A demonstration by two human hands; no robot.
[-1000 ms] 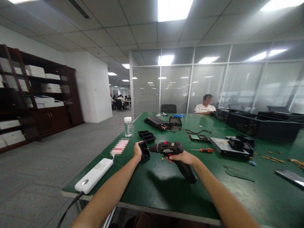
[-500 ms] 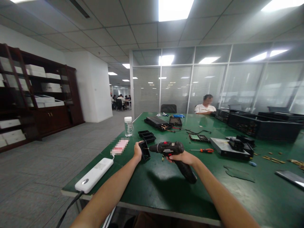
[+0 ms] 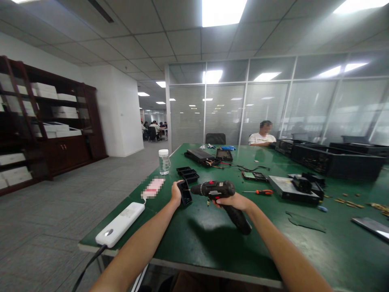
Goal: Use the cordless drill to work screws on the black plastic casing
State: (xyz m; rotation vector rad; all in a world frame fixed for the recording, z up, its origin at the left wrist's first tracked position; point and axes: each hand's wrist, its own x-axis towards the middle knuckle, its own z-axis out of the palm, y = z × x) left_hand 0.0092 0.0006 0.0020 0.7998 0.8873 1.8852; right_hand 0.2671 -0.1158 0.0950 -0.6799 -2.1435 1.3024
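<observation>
My right hand (image 3: 233, 201) is closed around the grip of a black cordless drill (image 3: 217, 189), which lies sideways in the air with its chuck pointing left. The drill's bit meets a small black plastic case (image 3: 185, 194), or ends just in front of it; I cannot tell which. My left hand (image 3: 176, 194) holds that case tilted up on its edge, open side towards the drill. Behind the left hand, a black tray with compartments (image 3: 187, 174) rests on the green table (image 3: 182, 235).
Left of my hands are a white power strip (image 3: 120, 224) and a clear bottle (image 3: 164, 163). To the right lie an orange-handled screwdriver (image 3: 263, 192), a silver-black device (image 3: 293, 190) and large black casings (image 3: 337, 162). A person (image 3: 262, 136) sits at the far side.
Almost nothing differs. The view has shifted very slightly, while both hands, the drill and the black case keep their places.
</observation>
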